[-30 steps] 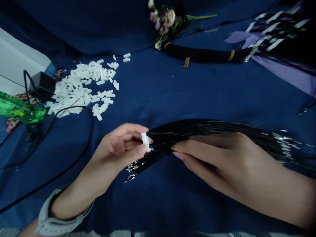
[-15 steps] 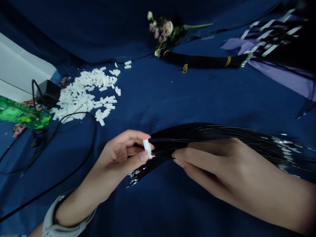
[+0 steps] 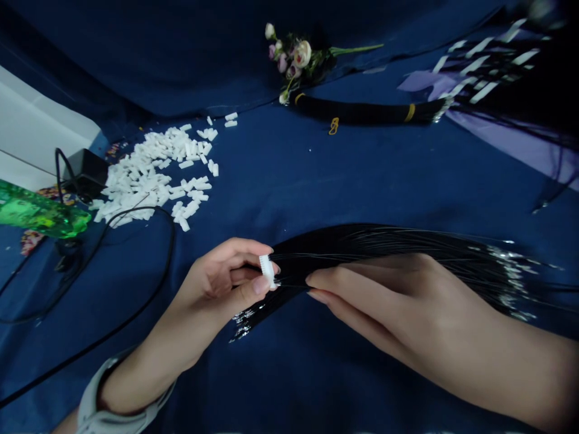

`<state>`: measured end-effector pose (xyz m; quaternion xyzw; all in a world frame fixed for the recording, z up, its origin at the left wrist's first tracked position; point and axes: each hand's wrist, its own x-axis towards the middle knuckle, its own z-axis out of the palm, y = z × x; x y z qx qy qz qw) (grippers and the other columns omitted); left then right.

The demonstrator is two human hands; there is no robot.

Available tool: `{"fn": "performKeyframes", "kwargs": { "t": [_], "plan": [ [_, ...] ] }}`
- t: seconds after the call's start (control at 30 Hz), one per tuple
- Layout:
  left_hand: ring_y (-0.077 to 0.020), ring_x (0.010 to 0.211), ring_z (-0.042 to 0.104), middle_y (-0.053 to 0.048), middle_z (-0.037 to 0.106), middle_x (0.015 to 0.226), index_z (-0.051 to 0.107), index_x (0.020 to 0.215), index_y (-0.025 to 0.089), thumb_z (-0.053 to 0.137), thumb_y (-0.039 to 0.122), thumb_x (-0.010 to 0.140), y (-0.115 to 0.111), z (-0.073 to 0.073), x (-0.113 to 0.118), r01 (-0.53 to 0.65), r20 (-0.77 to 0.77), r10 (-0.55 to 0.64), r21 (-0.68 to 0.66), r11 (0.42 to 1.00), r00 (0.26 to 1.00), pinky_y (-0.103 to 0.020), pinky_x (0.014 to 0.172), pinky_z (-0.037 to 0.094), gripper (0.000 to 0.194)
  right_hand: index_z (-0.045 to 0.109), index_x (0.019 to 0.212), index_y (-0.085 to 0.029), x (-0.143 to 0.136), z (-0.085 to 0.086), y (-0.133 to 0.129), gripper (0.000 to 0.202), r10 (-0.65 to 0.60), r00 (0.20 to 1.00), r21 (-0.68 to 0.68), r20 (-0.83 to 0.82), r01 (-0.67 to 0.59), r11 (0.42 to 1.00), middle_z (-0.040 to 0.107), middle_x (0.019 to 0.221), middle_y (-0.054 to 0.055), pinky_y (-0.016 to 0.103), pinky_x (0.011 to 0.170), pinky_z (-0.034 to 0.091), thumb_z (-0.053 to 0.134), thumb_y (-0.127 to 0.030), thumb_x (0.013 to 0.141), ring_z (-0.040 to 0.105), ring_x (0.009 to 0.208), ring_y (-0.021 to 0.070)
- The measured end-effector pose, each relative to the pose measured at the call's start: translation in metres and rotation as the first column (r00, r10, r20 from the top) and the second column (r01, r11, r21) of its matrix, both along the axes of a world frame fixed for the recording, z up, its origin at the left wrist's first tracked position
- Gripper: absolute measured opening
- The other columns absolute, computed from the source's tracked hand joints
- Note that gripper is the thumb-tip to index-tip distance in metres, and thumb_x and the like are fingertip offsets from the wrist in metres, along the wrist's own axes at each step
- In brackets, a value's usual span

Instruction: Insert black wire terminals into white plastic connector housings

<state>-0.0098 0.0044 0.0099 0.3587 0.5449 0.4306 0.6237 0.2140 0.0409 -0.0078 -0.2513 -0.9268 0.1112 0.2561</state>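
Note:
Between the thumb and fingers of my left hand (image 3: 226,277) is a white plastic connector housing (image 3: 266,271) with a toothed edge. My right hand (image 3: 384,307) pinches a thin black wire (image 3: 294,286), whose metal tip is at the housing's lower right side. Whether the tip sits inside the housing I cannot tell. Another thin wire runs to the right from the housing's upper end. Under and behind both hands lies a loose bundle of black wires (image 3: 362,238), with shiny metal terminals at its two ends.
White connector housings (image 3: 149,175) lie piled at the left, near a green bottle (image 3: 45,208), a black box (image 3: 85,172) and a black cable (image 3: 169,259). Artificial flowers (image 3: 301,54) and a banded wire bundle (image 3: 353,111) lie at the back. Wires with white connectors (image 3: 484,66) rest on purple cloth (image 3: 511,141).
My right hand has moved slightly left, closer to the housing, with the wire still pinched. My left hand keeps its hold. The whole view has shifted a little.

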Motion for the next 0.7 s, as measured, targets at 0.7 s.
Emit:
{"fn": "performKeyframes", "kwargs": {
  "t": [0.7],
  "plan": [
    [-0.0077, 0.074, 0.072, 0.002, 0.078, 0.08, 0.079, 0.088, 0.025, 0.085, 0.017, 0.077, -0.007, 0.0, 0.01, -0.049, -0.019, 0.049, 0.0, 0.999, 0.999, -0.008, 0.068, 0.054, 0.015, 0.057, 0.099, -0.015, -0.002, -0.002, -0.001, 0.017, 0.077, 0.997, -0.126, 0.011, -0.075, 0.989, 0.052, 0.069, -0.002, 0.024, 0.052, 0.035, 0.042, -0.008, 0.1, 0.045, 0.056, 0.0089]
  ]
}}
